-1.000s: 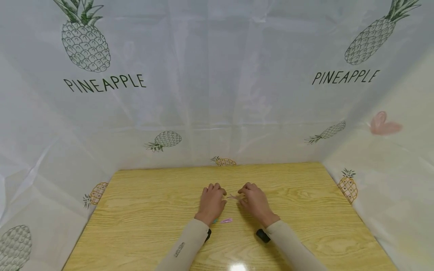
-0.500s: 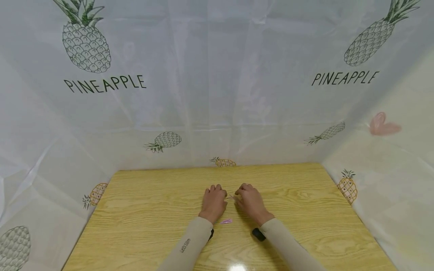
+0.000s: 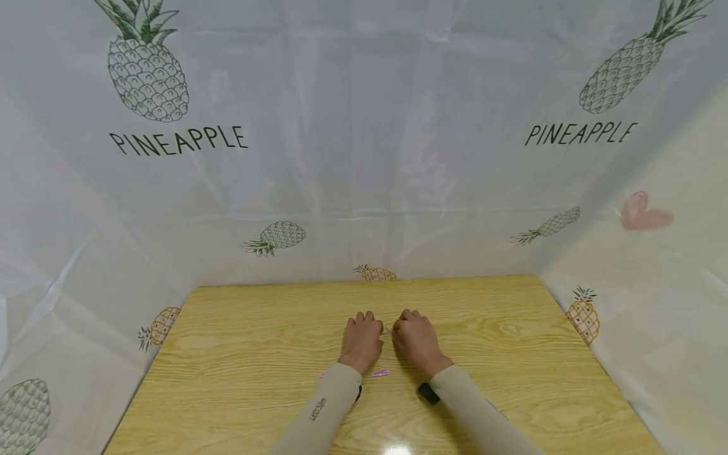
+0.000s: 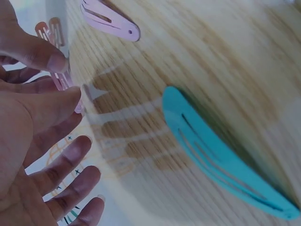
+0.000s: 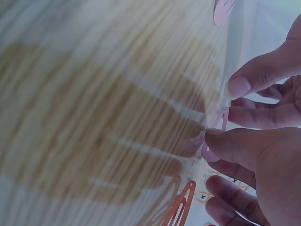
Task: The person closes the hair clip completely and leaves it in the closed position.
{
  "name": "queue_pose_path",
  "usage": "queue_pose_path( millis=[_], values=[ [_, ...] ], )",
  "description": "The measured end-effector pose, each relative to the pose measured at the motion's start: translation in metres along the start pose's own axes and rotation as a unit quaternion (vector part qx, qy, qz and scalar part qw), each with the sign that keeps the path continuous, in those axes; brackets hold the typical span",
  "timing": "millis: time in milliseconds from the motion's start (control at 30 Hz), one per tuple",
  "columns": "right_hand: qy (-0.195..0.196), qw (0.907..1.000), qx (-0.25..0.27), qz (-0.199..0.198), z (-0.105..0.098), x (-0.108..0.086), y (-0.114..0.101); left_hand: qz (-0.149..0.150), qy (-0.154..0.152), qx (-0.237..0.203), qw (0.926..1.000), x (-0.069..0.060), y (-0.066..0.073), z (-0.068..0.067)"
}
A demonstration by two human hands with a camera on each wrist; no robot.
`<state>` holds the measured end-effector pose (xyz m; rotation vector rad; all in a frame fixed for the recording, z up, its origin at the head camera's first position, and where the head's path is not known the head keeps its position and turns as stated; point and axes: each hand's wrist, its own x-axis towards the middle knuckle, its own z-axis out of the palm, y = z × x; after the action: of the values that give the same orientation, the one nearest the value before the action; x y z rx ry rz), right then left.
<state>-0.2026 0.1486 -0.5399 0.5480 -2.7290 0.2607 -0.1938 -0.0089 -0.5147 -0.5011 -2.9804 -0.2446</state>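
Both hands meet low over the table, fingertips close together. A small pink hair clip (image 5: 225, 118) spans the narrow gap between them. The right hand (image 3: 417, 340) pinches one end with thumb and index finger. At its other end are the thumb and index finger of the left hand (image 3: 362, 341), which appear to pinch it; the left hand's other fingers are spread and bent in the left wrist view. A teal hair clip (image 4: 221, 155) lies on the wood near the left hand, hidden in the head view. Another pink clip (image 3: 380, 373) lies between the forearms.
The wood-grain table (image 3: 250, 335) is backed by a pale pineapple-print sheet (image 3: 370, 158). One more pink clip (image 3: 321, 375) shows beside the left forearm. An orange clip (image 5: 181, 207) lies beyond the hands. Dark wrist devices are partly visible under both sleeves.
The right hand has moved left, toward the left hand, and its fingers have closed in on the clip. The left hand has shifted slightly right; a pink clip now shows left of its forearm.
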Motion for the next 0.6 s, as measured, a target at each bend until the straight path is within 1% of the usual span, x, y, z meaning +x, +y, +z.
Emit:
queue_pose_path(
  millis=[100, 267, 433, 600],
  values=[
    [-0.003, 1.0000, 0.001, 0.004, -0.0009, 0.0010, -0.0022, 0.000, 0.005, 0.000, 1.0000, 0.0011, 0.0001, 0.0026],
    [-0.002, 1.0000, -0.003, -0.005, -0.0032, 0.0016, -0.0066, 0.002, 0.009, 0.001, 1.0000, 0.0013, 0.0002, 0.0056],
    [-0.010, 0.9999, 0.000, -0.004, -0.0048, 0.0008, -0.0079, 0.004, 0.011, 0.005, 0.9999, -0.0008, 0.0000, 0.0045],
    [-0.014, 0.9998, 0.012, 0.002, -0.0073, -0.0018, -0.0078, 0.005, 0.009, -0.004, 0.9999, -0.0043, -0.0015, 0.0032]
  ],
)
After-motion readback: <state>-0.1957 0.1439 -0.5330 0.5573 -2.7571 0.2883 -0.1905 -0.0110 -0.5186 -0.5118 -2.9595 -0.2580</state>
